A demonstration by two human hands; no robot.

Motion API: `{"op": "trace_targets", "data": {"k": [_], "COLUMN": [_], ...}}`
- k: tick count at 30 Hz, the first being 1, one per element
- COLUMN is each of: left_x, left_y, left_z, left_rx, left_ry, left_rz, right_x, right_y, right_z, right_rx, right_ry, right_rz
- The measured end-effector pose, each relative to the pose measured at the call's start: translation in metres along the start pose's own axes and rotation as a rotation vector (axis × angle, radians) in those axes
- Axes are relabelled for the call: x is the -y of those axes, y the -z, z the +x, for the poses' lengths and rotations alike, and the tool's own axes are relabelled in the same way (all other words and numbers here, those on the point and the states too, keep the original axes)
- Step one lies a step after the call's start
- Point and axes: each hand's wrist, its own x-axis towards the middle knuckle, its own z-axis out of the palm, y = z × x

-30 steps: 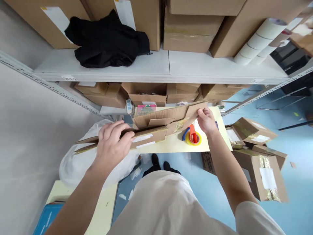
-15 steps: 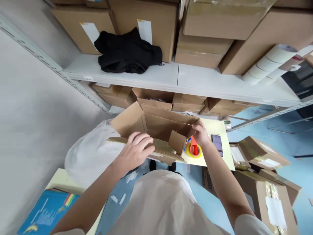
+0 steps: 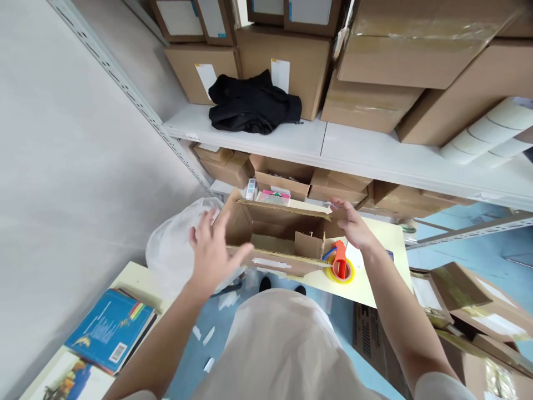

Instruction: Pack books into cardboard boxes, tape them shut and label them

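An open cardboard box [image 3: 272, 265] stands upright at the front edge of the pale yellow table [image 3: 389, 233], its end flaps raised and a small flap folded inward at the right. At its left end my left hand [image 3: 214, 250] is open, fingers spread wide; contact with the left flap is unclear. Beside the right end flap is my right hand [image 3: 353, 225], fingers stretched out and apart, seemingly brushing the flap. An orange tape dispenser [image 3: 340, 258] with a yellow-rimmed roll of tape [image 3: 348, 275] lies just right of the box.
A grey shelf [image 3: 266, 139] crosses the back, bearing cartons [image 3: 287, 61], a black garment [image 3: 254, 103] and white rolls [image 3: 491, 130]. A white plastic bag [image 3: 166, 239] is at the left, above a blue book [image 3: 110, 328]. Opened cartons [image 3: 478, 300] pile up at the right.
Both hands have loosened from the box, the left one opening its fingers. The box has gone from tilted to level. My view has shifted left, showing more books.
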Motion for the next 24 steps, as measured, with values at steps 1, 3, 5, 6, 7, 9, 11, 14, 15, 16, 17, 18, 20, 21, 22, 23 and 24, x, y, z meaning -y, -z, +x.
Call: {"op": "trace_targets", "data": {"k": [1,3,5,6,7,9,11,14,15,16,17,18,20,21,22,23,24], "left_x": [0.011,0.029,0.040,0.044,0.046,0.049,0.051,0.052,0.053,0.053,0.054,0.055,0.060,0.063,0.068,0.073,0.079], "left_y": [0.004,0.008,0.008,0.006,0.005,0.001,-0.001,-0.003,-0.002,-0.002,0.000,0.001,0.006,0.008,0.009,0.010,0.009], "left_z": [0.004,0.013,0.019,0.021,0.022,0.022,0.022,0.022,0.022,0.022,0.022,0.022,0.024,0.026,0.029,0.033,0.037], "left_rx": [0.071,0.248,0.387,0.423,0.440,0.443,0.434,0.438,0.450,0.473,0.510,0.564,0.720,0.811,0.903,0.982,1.041], "left_ry": [0.103,0.226,0.263,0.264,0.257,0.231,0.198,0.160,0.156,0.156,0.155,0.145,0.080,0.025,-0.036,-0.092,-0.137], "left_rz": [-0.058,-0.196,-0.287,-0.303,-0.304,-0.295,-0.300,-0.332,-0.359,-0.401,-0.457,-0.515,-0.600,-0.618,-0.622,-0.626,-0.637], "right_x": [0.003,0.009,0.014,0.016,0.018,0.019,0.017,0.012,0.010,0.008,0.007,0.005,0.005,0.005,0.007,0.009,0.011], "right_y": [0.001,0.000,-0.001,-0.002,-0.003,-0.003,-0.003,-0.002,-0.002,-0.002,-0.002,-0.003,-0.005,-0.007,-0.008,-0.010,-0.013], "right_z": [0.000,0.001,0.000,-0.001,-0.002,-0.005,-0.008,-0.010,-0.010,-0.009,-0.008,-0.006,-0.003,-0.002,-0.001,-0.001,-0.002], "right_rx": [0.003,0.007,0.015,0.021,0.030,0.065,0.088,0.041,0.013,-0.007,-0.016,-0.017,-0.006,0.001,0.005,0.008,0.008], "right_ry": [0.046,0.166,0.282,0.322,0.351,0.390,0.403,0.357,0.335,0.316,0.300,0.286,0.268,0.264,0.265,0.270,0.277], "right_rz": [-0.091,-0.271,-0.418,-0.472,-0.512,-0.577,-0.649,-0.739,-0.753,-0.762,-0.771,-0.785,-0.826,-0.845,-0.857,-0.861,-0.859]}}
